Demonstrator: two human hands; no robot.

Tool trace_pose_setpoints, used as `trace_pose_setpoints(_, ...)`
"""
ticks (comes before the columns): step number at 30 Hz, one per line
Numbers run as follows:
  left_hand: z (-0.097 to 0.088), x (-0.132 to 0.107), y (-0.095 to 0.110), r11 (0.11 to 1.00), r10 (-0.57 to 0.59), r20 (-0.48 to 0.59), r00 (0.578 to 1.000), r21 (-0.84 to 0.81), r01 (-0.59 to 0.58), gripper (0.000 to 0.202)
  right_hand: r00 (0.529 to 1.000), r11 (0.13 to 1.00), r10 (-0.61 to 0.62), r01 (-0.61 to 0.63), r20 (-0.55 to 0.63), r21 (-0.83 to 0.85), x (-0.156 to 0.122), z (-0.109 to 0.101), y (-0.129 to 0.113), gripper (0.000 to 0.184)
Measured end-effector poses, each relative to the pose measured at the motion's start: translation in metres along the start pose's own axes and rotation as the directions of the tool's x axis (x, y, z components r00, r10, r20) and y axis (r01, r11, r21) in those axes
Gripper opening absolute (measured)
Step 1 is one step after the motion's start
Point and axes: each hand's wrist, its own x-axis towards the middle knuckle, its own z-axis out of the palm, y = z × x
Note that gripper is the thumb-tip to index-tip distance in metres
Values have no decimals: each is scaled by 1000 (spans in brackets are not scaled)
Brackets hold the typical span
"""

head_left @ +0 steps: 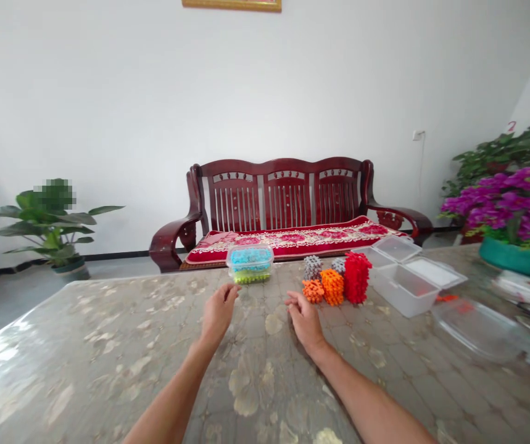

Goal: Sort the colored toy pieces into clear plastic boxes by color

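Observation:
My left hand (pixel 219 311) is over the table just in front of a clear plastic box (pixel 250 266) filled with blue and green knobbly pieces. Its fingers curl in toward the thumb, and nothing shows between them. Farther right, my right hand (pixel 305 317) has its fingers loosely bent and apart, holding nothing. Close beyond it stand stacked blocks of small knobbly pieces: a low orange block (pixel 313 291), a taller orange block (pixel 332 287), a red block (pixel 357 277) and a grey block (pixel 312 267). A grey-blue block (pixel 338 265) is partly hidden behind them.
On the right lie an open clear container (pixel 403 290), a transparent lid (pixel 477 330) and a teal pot (pixel 514 256) of purple flowers. A patterned cover lies over the table (pixel 121 345). Beyond it stands a dark red wooden bench (pixel 287 197); a potted plant (pixel 61 228) stands left.

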Motion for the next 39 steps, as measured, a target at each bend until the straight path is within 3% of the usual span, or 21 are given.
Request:
trace_pose_setpoints(4,8,-26,-10,992,-117,88,989,51,113,34,996,992,-85,87,23,-92,-7,-1,-11,36)
trace_pose_setpoints(8,7,-38,-15,988,-127,158,979,105,111,31,981,968,-184,193,67,-162,-13,-1,-18,37)
trace_pose_setpoints(19,8,-36,-16,977,-125,249,960,201,75,30,913,882,-368,403,176,-244,-22,-2,-28,36)
trace_pose_setpoints(26,7,-38,-16,975,-97,258,961,218,39,31,896,831,-371,437,242,-344,-28,-21,-51,36)
trace_pose_setpoints(30,7,-38,-14,972,-90,261,961,234,28,31,882,718,-397,471,254,-512,-20,-55,-63,35)
trace_pose_setpoints(33,6,-38,-13,971,-96,262,960,239,32,31,896,551,-383,417,226,-722,-13,-99,-70,33)
trace_pose_setpoints(36,6,-39,-12,970,-92,272,958,243,24,31,933,332,-340,237,118,-913,-11,-150,-78,33)
trace_pose_setpoints(39,7,-38,-11,967,-93,286,954,255,18,32,967,102,-254,16,-10,-995,-16,-198,-81,39)
